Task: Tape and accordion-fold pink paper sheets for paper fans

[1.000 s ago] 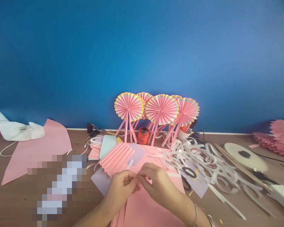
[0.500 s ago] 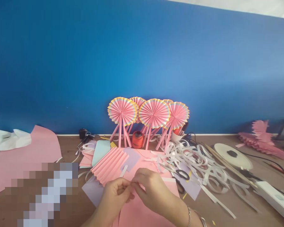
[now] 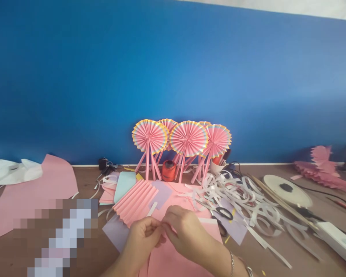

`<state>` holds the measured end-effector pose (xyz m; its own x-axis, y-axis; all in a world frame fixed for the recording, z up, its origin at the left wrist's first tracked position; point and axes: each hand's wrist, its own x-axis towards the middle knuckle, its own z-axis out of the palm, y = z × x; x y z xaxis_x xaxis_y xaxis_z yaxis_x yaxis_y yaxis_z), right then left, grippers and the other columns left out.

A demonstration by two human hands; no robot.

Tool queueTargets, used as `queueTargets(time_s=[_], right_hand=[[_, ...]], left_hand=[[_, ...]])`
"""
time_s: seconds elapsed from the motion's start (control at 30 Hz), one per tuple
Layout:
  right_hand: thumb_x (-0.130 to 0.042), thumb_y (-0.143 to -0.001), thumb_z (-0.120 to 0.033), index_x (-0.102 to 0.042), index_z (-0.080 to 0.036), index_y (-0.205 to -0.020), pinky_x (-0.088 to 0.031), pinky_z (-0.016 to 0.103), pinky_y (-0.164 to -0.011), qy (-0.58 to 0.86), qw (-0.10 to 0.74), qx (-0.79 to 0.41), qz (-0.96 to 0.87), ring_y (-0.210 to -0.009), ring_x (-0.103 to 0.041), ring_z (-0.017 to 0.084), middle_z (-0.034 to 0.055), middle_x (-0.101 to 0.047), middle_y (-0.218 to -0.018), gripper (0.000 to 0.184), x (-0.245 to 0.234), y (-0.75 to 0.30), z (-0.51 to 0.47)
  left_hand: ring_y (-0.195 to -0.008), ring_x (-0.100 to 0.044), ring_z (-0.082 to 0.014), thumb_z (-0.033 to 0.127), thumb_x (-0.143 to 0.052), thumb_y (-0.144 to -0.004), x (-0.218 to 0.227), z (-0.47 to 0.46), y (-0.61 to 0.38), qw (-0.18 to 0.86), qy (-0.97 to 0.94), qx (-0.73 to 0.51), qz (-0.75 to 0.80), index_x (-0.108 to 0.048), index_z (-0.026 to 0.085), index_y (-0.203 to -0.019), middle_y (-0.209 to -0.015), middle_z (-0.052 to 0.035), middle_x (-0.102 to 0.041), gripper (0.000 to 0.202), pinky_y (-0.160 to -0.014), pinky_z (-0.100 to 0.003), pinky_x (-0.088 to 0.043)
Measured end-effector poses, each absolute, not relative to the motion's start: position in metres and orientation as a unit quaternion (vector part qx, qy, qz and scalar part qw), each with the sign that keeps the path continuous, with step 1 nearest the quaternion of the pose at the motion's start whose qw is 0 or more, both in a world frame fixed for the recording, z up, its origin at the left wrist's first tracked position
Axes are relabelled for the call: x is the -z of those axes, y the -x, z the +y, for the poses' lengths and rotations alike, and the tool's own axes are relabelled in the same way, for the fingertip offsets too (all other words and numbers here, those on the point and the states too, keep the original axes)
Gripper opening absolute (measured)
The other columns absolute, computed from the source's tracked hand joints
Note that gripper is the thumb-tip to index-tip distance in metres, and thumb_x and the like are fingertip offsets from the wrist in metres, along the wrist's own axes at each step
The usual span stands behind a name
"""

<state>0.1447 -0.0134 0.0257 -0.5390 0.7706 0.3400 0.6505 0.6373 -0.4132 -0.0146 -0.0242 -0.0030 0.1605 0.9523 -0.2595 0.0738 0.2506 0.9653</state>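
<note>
My left hand [image 3: 144, 236] and my right hand [image 3: 184, 231] meet fingertip to fingertip, both pinched closed, above pink paper [image 3: 173, 257]. Whatever lies between the fingertips is hidden or too small to make out. A short white strip [image 3: 152, 209] shows just beyond my left fingers; whether I hold it, I cannot tell. Past my left hand lies a pleated pink sheet [image 3: 135, 202], its folds running at a slant. Black-handled scissors [image 3: 224, 212] rest to the right of my right hand, partly over lilac paper [image 3: 233, 227].
Several pink paper fans [image 3: 188, 138] on paper legs stand by the blue wall [image 3: 173, 69], with an orange-red spool [image 3: 168, 171] among them. Curled white strips [image 3: 233, 192] heap up at right, near a round pale lid [image 3: 288, 190] and a white power strip [image 3: 338, 240].
The view has shifted slightly, moving the scene a little to the right. Both hands keep the same pinched pose over the pink paper.
</note>
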Motion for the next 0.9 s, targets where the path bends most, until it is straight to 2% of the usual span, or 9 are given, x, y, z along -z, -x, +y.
queueTargets(time_s=[0.13,0.33,0.43,0.57,0.67,0.73,0.9], right_hand=[[-0.049,-0.077,-0.004,-0.058,-0.018,-0.065,-0.038,0.024,-0.056,0.416,0.267,-0.102,-0.863,-0.063,-0.054,0.015,0.0018,-0.057,-0.068,0.02,-0.023,-0.141,-0.012],[-0.051,-0.072,-0.003,-0.061,-0.018,-0.063,-0.039,0.022,-0.055,0.445,0.286,-0.178,-0.83,-0.061,-0.056,0.013,0.0007,-0.06,-0.065,0.02,-0.024,-0.139,-0.014],[-0.052,-0.066,-0.004,-0.059,-0.018,-0.061,-0.04,0.021,-0.054,0.499,0.31,-0.231,-0.776,-0.059,-0.056,0.013,0.0002,-0.061,-0.064,0.017,-0.025,-0.135,-0.014],[-0.049,-0.066,-0.011,-0.061,-0.018,-0.059,-0.041,0.021,-0.052,0.562,0.349,-0.283,-0.694,-0.057,-0.056,0.013,-0.0006,-0.063,-0.06,0.015,-0.034,-0.153,0.004],[-0.053,-0.064,-0.02,-0.065,-0.017,-0.06,-0.041,0.021,-0.051,0.643,0.378,-0.249,-0.618,-0.053,-0.054,0.013,-0.0025,-0.061,-0.055,0.013,-0.048,-0.201,0.029],[-0.054,-0.066,-0.029,-0.066,-0.015,-0.064,-0.036,0.022,-0.045,0.703,0.398,-0.193,-0.557,-0.046,-0.048,0.012,-0.0027,-0.056,-0.049,0.018,-0.058,-0.246,0.043],[-0.048,-0.07,-0.034,-0.068,-0.008,-0.078,-0.038,0.027,-0.048,0.8,0.437,-0.037,-0.41,-0.053,-0.054,0.019,0.0071,-0.062,-0.057,0.033,-0.07,-0.347,0.046]], left_hand=[[-0.056,-0.061,-0.0148,0.033,-0.064,-0.071,0.005,-0.023,0.015,0.581,-0.493,-0.386,0.52,-0.064,0.015,-0.066,-0.057,-0.0033,-0.067,0.019,-0.054,-0.024,-0.047],[-0.054,-0.06,-0.0139,0.028,-0.063,-0.071,0.007,-0.023,0.016,0.581,-0.496,-0.391,0.513,-0.063,0.014,-0.067,-0.057,-0.0028,-0.067,0.014,-0.053,-0.023,-0.045],[-0.056,-0.061,-0.0144,0.032,-0.064,-0.071,0.004,-0.023,0.016,0.586,-0.493,-0.389,0.512,-0.064,0.014,-0.068,-0.058,-0.0033,-0.067,0.018,-0.055,-0.024,-0.047],[-0.058,-0.066,-0.0183,0.043,-0.071,-0.063,-0.001,-0.02,0.02,0.593,-0.454,-0.393,0.536,-0.061,0.016,-0.066,-0.057,-0.0033,-0.067,0.029,-0.054,-0.026,-0.05],[-0.057,-0.067,-0.019,0.048,-0.073,-0.06,-0.003,-0.016,0.024,0.575,-0.433,-0.411,0.56,-0.061,0.016,-0.065,-0.057,-0.003,-0.067,0.035,-0.054,-0.027,-0.052],[-0.057,-0.067,-0.0191,0.05,-0.074,-0.06,-0.003,-0.015,0.026,0.566,-0.419,-0.424,0.57,-0.063,0.016,-0.066,-0.057,-0.003,-0.067,0.037,-0.054,-0.026,-0.052],[-0.057,-0.067,-0.0189,0.052,-0.075,-0.057,-0.002,-0.013,0.027,0.554,-0.41,-0.427,0.585,-0.064,0.016,-0.066,-0.056,-0.0026,-0.067,0.039,-0.053,-0.024,-0.052]])
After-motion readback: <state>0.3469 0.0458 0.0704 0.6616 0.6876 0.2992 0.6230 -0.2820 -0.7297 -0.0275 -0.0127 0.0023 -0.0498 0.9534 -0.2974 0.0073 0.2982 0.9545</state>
